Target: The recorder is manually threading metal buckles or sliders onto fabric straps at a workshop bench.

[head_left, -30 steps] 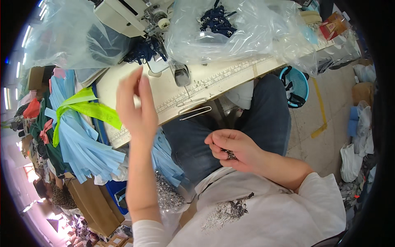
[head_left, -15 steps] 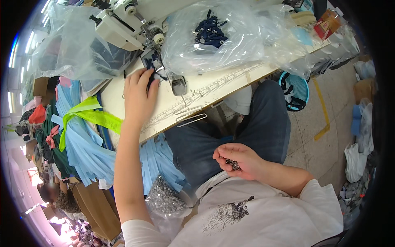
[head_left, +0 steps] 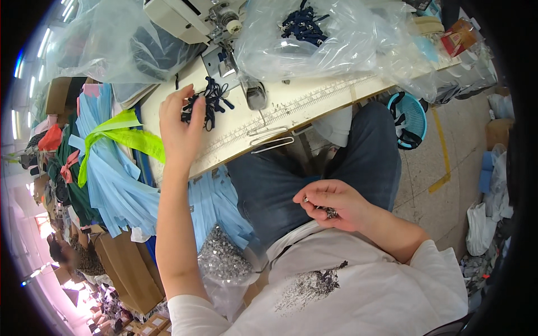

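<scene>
My left hand point(head_left: 182, 126) is at the table's left part, thumb and fingers curled around part of a bunch of small dark blue fabric straps point(head_left: 214, 101). The rest of the bunch spreads on the white tabletop in front of the sewing machine point(head_left: 224, 25). Above my lap, my right hand point(head_left: 339, 204) is closed with its palm partly upward. Small shiny metal pieces point(head_left: 329, 212) lie in its curled fingers, and one shows near the thumb and fingertip. Their exact kind is too small to tell.
A clear plastic bag point(head_left: 358, 45) holds more dark blue straps point(head_left: 302, 25). Another bag of small metal pieces point(head_left: 224, 255) hangs by my lap. Light blue fabric strips point(head_left: 112, 179) and a bright yellow-green strip point(head_left: 131, 140) drape at left. A blue basket point(head_left: 412, 120) stands at right.
My left hand has drawn back leftward from the machine, and the strap bunch now lies spread out beside it. My right thumb and fingertips have come together around a metal piece. The view has shifted slightly.
</scene>
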`<state>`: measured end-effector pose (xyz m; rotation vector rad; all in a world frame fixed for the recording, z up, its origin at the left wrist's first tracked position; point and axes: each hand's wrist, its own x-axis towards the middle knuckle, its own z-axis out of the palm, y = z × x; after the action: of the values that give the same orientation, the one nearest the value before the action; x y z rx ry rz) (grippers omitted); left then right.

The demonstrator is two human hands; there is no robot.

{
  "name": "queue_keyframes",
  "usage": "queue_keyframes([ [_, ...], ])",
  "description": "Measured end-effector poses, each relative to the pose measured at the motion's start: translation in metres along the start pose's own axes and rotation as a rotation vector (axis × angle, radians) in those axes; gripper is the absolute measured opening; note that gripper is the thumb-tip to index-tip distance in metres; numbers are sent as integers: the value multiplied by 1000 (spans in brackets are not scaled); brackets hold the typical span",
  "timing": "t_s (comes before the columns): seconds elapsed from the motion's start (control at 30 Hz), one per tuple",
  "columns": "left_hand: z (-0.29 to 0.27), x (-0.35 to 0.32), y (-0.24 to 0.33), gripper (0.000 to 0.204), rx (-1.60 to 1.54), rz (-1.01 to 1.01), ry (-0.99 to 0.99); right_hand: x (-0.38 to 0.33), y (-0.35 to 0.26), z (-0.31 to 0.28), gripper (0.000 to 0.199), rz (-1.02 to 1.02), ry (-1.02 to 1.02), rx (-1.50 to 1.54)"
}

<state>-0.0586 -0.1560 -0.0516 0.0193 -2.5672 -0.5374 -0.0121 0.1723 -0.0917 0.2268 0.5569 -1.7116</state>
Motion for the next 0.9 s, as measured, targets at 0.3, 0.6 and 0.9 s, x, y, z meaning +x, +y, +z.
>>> queue_keyframes([
  [0.3, 30, 33, -18, 23, 15, -179, -133, -10, -9, 9, 27, -85, -9, -27],
  [0.6, 8, 39, -13, 20, -312, -206, 268, -10, -7, -1, 29, -150, -52, -42],
  [0.9, -48, 9, 29, 37, -1154, -403, 334, -10, -5, -4, 26, -169, -65, -8],
])
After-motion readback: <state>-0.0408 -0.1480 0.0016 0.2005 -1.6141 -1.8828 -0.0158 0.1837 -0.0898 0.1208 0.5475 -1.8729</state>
